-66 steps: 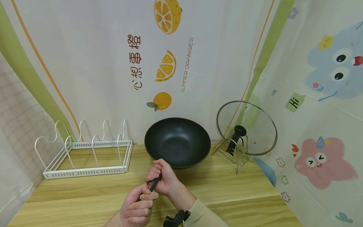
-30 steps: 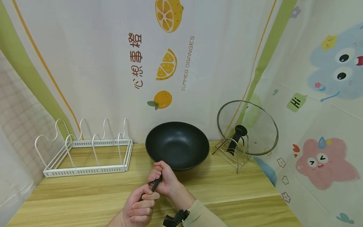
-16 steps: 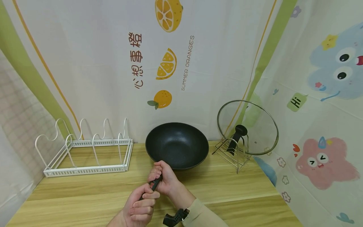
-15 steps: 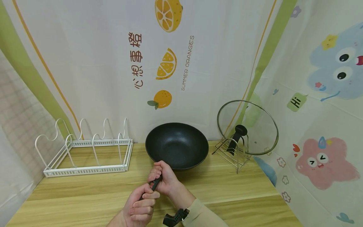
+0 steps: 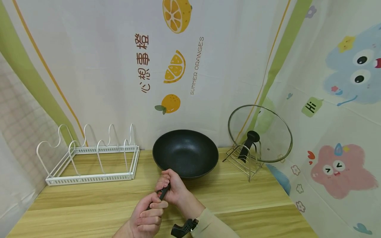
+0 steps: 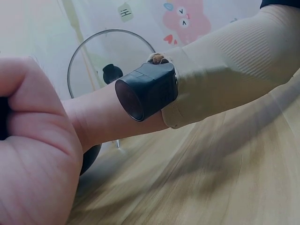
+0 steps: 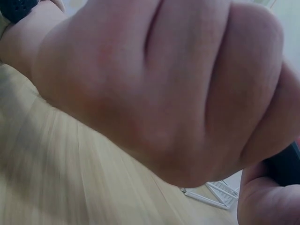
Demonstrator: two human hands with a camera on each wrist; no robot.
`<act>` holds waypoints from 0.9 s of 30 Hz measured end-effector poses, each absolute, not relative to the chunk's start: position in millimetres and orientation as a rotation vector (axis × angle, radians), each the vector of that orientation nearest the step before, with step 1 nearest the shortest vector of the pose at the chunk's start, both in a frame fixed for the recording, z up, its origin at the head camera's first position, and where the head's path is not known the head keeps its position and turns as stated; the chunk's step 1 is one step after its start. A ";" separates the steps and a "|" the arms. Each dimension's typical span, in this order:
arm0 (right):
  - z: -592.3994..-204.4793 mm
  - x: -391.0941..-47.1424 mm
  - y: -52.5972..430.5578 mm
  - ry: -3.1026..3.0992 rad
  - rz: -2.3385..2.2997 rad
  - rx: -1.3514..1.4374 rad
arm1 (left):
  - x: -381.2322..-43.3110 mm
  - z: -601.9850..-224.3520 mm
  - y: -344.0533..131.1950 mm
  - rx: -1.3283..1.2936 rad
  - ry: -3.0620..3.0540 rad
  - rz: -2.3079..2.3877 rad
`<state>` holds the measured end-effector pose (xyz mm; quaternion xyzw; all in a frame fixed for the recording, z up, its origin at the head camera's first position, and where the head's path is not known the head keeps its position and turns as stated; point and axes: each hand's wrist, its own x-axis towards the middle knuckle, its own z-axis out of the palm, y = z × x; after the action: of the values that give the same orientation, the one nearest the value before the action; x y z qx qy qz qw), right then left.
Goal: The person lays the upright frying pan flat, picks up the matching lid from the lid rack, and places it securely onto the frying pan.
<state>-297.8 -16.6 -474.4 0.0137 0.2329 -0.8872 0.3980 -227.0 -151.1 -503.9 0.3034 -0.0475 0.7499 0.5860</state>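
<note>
Standing at the left of the table (image 5: 74, 211), the rack (image 5: 89, 178) is apart from the wok (image 5: 186, 153), which lies between it and the lid (image 5: 269, 132). Toward the middle, the left hand (image 5: 147, 216) is closed round the outer end of the handle (image 5: 163, 192); the right hand (image 5: 174, 188), just beyond it, is closed round the part nearer the bowl. The grip is judged complete; the release is not yet made. The wok, its hollow facing up and toward the person, is uncovered. At the right, the lid leans in the stand (image 5: 249, 177). What is left beyond letting go cannot be judged.

Hidden or unclear, from left to right: the tip of the handle lies within the left hand, whose forearm is cut off by the lower edge; the red marking on the handle is too small to read; the right hand covers the joint of handle and bowl; the wok's underside is out of sight, so its contact with the table cannot be told. In the 2 wrist views, hands fill much of the frame and little of the handle shows.
</note>
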 end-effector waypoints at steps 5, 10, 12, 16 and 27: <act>-475.4 -298.9 -16.4 0.598 -2.241 0.036 | -227.3 -505.9 -150.3 0.705 -0.121 1.744; -476.6 -300.0 -16.5 0.582 -2.233 0.045 | -227.7 -507.2 -150.8 0.706 -0.123 1.746; -477.1 -300.2 -16.5 0.581 -2.231 0.047 | -227.8 -507.2 -150.9 0.708 -0.118 1.748; -478.1 -300.8 -16.7 0.588 -2.233 0.047 | -227.6 -506.4 -150.5 0.711 -0.110 1.750; -480.3 -302.0 -17.0 0.619 -2.253 0.044 | -229.3 -504.8 -149.9 0.711 -0.098 1.751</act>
<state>-302.0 -17.0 -480.3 0.0173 0.2437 -0.8872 0.3914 -229.3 -149.9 -504.8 0.3050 -0.0422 0.7506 0.5847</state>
